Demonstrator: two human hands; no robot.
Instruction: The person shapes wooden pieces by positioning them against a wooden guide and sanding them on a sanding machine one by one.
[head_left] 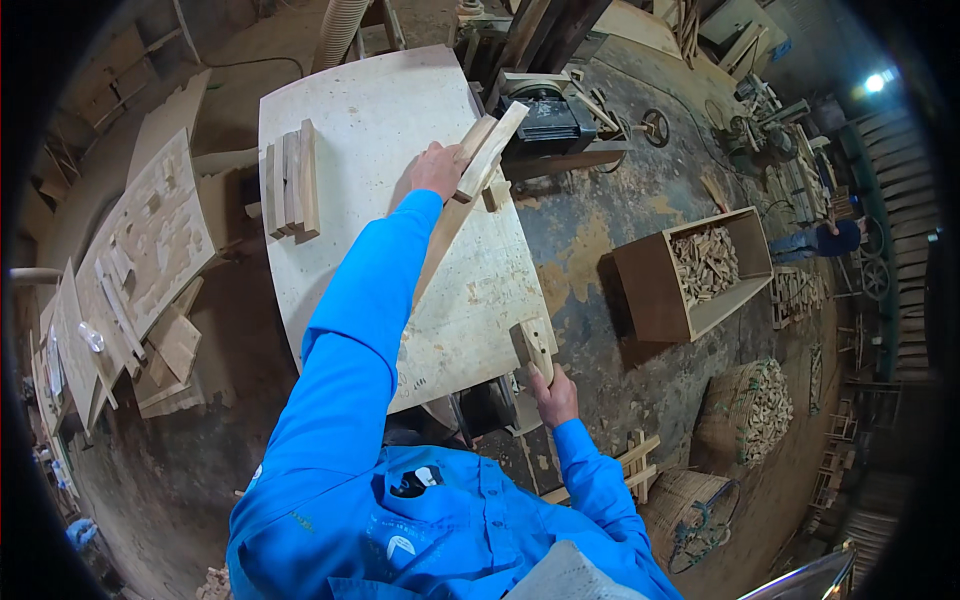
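Left hand: fingers against the left side of a pale strip; cannot tell whether they are clamped on it.
Right hand: closed around the near end of a block, thumb and fingers wrapped.
Strip: on the far right part of the table, lying slantwise over a browner plank.
Block: at the table's near right corner; cannot tell whether it touches the top.
In the way: the blue left sleeve crosses the table and hides part of the plank; a dark motor stands just beyond the strip.
Far left of table: a row of sticks, side by side.
Right floor: an open crate of offcuts, a full basket and a second basket nearer.
Left side: stacked panels with loose pieces.
Far right: a co-worker, well apart, past the crate.
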